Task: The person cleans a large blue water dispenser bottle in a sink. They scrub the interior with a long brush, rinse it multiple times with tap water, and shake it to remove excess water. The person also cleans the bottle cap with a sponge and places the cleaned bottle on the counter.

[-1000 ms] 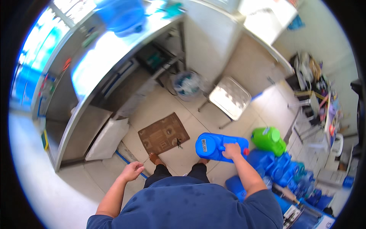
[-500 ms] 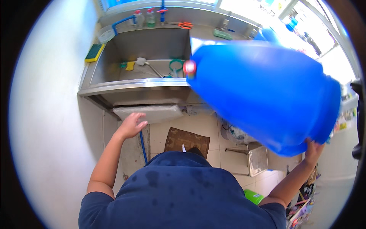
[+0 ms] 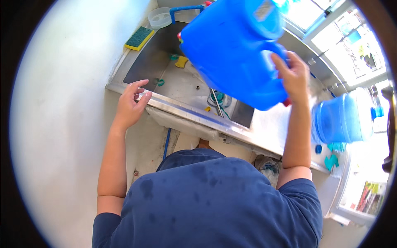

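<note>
A large blue plastic jug (image 3: 231,53) is held up, tilted, over the steel sink (image 3: 165,101). My right hand (image 3: 295,76) is closed around its moulded handle. Red caps or fittings show at the jug's left end and at its lower right corner. My left hand (image 3: 132,105) hangs by the sink's front rim at the left, holding nothing, its fingers apart and slightly curled. Inside the basin lie a small yellow sponge (image 3: 181,62), a teal ring-shaped piece (image 3: 159,82) and a coiled teal item (image 3: 219,98), partly hidden by the jug.
A green and yellow scouring sponge (image 3: 139,38) rests on the left rim, near a clear plastic tub (image 3: 160,17) and a blue pipe (image 3: 186,8). On the right counter stands a clear blue water bottle (image 3: 343,118), with teal cloth-like pieces (image 3: 331,162) beside it.
The jug has swung left and up from the right side to over the sink, turning so its handle shows. My right hand has risen with it; my left has moved up to the sink's edge.
</note>
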`<state>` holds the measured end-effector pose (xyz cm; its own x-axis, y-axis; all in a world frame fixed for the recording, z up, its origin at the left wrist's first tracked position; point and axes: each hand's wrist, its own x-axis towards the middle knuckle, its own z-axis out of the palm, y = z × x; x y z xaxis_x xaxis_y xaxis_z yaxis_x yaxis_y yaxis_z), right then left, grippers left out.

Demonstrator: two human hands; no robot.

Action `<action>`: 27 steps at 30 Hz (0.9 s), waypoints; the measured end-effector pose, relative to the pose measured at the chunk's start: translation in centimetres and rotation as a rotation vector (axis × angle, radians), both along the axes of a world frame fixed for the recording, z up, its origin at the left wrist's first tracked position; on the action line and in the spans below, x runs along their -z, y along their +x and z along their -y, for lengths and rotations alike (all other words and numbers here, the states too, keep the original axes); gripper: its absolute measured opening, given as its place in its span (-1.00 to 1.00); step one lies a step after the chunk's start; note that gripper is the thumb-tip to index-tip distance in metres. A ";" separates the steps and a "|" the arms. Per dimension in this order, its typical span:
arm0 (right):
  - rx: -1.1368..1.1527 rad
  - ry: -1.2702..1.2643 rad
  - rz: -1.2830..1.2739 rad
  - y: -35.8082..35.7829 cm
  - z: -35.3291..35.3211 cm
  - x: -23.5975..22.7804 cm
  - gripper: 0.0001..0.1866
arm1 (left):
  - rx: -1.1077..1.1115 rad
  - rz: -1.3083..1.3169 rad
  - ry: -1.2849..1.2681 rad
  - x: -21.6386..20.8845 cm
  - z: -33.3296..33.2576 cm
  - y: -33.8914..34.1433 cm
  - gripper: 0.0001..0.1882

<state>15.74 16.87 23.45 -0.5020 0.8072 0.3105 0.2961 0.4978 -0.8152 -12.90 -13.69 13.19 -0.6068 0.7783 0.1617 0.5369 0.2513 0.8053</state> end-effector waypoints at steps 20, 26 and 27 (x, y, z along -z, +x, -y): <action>-0.575 -0.005 0.643 -21.7 1.9 16.0 -0.37 | 0.319 -0.455 -0.156 7.1 -17.2 -16.4 0.14; -0.572 0.061 0.704 -21.7 2.3 17.2 -0.29 | 0.277 -0.565 -0.070 13.2 -18.3 -19.1 0.04; -0.498 0.093 0.693 -21.8 2.6 17.4 -0.30 | 0.284 -0.597 0.021 14.2 -18.6 -19.4 0.03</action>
